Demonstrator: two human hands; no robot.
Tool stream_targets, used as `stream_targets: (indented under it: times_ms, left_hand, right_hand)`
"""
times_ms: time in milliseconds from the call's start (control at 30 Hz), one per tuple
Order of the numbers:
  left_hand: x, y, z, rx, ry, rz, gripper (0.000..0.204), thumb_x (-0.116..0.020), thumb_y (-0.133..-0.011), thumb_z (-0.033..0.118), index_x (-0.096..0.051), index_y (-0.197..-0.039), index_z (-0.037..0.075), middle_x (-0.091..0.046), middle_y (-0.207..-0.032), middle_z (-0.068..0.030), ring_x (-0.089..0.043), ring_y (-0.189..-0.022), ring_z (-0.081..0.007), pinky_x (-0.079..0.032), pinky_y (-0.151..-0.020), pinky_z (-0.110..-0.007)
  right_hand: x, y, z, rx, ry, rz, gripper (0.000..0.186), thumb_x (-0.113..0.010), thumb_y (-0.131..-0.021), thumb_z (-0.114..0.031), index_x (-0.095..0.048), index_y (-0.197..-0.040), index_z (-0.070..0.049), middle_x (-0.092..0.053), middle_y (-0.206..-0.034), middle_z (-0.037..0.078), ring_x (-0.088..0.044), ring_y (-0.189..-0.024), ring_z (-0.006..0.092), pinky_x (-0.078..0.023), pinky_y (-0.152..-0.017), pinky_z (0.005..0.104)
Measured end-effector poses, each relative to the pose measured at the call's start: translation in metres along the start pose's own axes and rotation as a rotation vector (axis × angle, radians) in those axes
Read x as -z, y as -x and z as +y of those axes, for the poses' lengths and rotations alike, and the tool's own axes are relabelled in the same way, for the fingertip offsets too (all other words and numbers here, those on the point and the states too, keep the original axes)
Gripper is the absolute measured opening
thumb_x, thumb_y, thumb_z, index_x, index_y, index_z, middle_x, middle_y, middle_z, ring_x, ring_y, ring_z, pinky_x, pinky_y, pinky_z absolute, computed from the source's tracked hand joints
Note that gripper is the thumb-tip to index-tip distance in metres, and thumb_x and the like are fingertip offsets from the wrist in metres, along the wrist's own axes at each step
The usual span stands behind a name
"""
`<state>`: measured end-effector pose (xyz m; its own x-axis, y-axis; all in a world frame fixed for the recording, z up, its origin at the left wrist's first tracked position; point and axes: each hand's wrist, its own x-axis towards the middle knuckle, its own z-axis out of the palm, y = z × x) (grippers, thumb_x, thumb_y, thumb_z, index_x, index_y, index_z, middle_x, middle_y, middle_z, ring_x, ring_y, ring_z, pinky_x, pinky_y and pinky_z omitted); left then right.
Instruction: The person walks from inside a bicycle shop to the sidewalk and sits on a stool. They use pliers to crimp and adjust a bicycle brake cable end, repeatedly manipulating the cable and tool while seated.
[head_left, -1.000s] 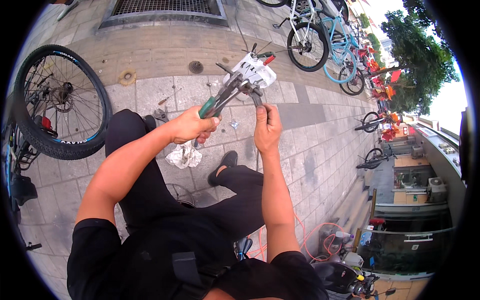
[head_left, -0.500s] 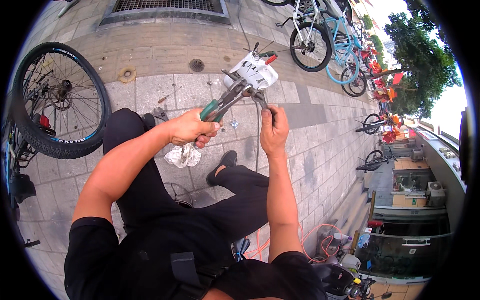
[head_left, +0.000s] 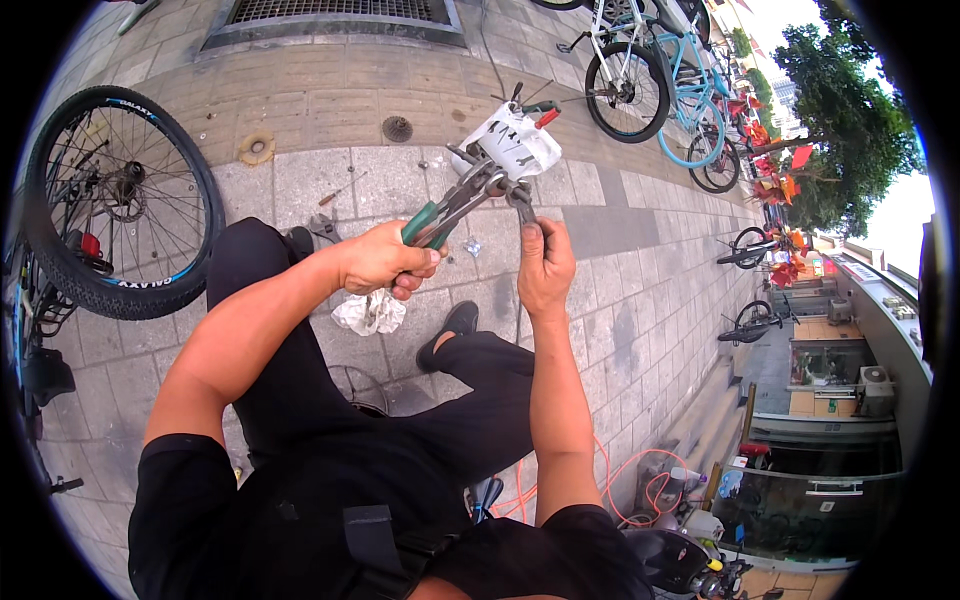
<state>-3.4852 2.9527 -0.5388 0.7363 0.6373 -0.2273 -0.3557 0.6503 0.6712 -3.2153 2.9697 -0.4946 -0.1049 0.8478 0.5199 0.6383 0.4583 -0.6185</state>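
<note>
My left hand [head_left: 392, 262] is wrapped round the green handles of a pair of pliers [head_left: 425, 222], whose metal jaws point up and to the right. My right hand [head_left: 546, 268] pinches a short dark metal piece [head_left: 521, 203] between thumb and fingers. That piece meets the jaws of the pliers; its exact kind is too small to tell. Just beyond the jaws stands a white tub [head_left: 530, 150] holding several tools, one with a red handle [head_left: 547, 118].
A bicycle wheel [head_left: 205, 225] stands at the left. On the paving lie crumpled white paper [head_left: 368, 314], a screwdriver [head_left: 331, 196] and a wrench [head_left: 325, 230]. Parked bicycles [head_left: 690, 110] line the far right. An orange hose [head_left: 607, 470] coils at the near right.
My right hand has shifted slightly down with the metal piece. The pliers stay in my left hand, nearly unmoved. The view has shifted a little.
</note>
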Motion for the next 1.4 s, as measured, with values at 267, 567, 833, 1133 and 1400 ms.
stream_targets:
  times_ms: [267,567,833,1133,1400]
  left_hand:
    - [-0.001,0.001,0.001,0.010,0.003,0.015,0.015,-0.056,-0.103,0.008,-0.052,-0.116,0.005,-0.046,-0.080,-0.0016,-0.041,-0.061,-0.0090,-0.040,-0.053,-0.029]
    - [-0.001,0.004,0.001,0.018,0.029,-0.007,0.015,-0.059,-0.102,0.010,-0.053,-0.116,0.007,-0.047,-0.080,-0.0009,-0.042,-0.062,-0.0088,-0.042,-0.056,-0.029]
    - [-0.001,-0.006,-0.005,0.032,0.065,-0.021,0.016,-0.062,-0.102,0.013,-0.053,-0.114,0.008,-0.047,-0.078,0.0003,-0.042,-0.061,-0.0086,-0.043,-0.055,-0.029]
    - [-0.020,0.034,-0.009,0.257,0.104,0.044,0.018,-0.069,-0.099,0.020,-0.062,-0.098,0.004,-0.055,-0.075,-0.0017,-0.047,-0.056,-0.0104,-0.042,-0.050,-0.032]
    - [-0.019,0.074,-0.034,0.343,0.242,0.086,0.013,-0.062,-0.100,0.017,-0.062,-0.096,0.005,-0.052,-0.073,0.0022,-0.042,-0.053,-0.0081,-0.040,-0.050,-0.030]
  right_hand:
    - [-0.004,0.002,-0.002,-0.015,-0.014,0.003,0.023,-0.067,-0.103,-0.023,-0.066,-0.106,0.001,-0.060,-0.087,0.010,-0.058,-0.078,0.0214,-0.047,-0.071,0.0335]
    - [-0.019,0.012,-0.010,-0.118,-0.110,0.032,0.025,-0.065,-0.105,-0.022,-0.066,-0.107,0.003,-0.061,-0.087,0.006,-0.056,-0.079,0.0147,-0.047,-0.071,0.0305]
    - [-0.016,0.015,-0.008,-0.227,-0.088,0.062,0.026,-0.065,-0.105,-0.023,-0.068,-0.113,0.002,-0.066,-0.095,0.008,-0.060,-0.085,0.0162,-0.050,-0.078,0.0307]
    - [0.044,0.037,-0.037,-0.561,-0.413,-0.600,0.038,-0.053,-0.110,-0.027,-0.057,-0.131,0.004,-0.058,-0.068,0.007,-0.056,-0.054,0.0143,-0.048,-0.053,0.0285]
    - [0.000,0.095,-0.018,-0.933,-1.193,-0.599,0.043,-0.046,-0.111,-0.044,-0.051,-0.096,-0.005,-0.030,-0.054,0.000,-0.029,-0.033,0.0103,-0.026,-0.028,0.0262]
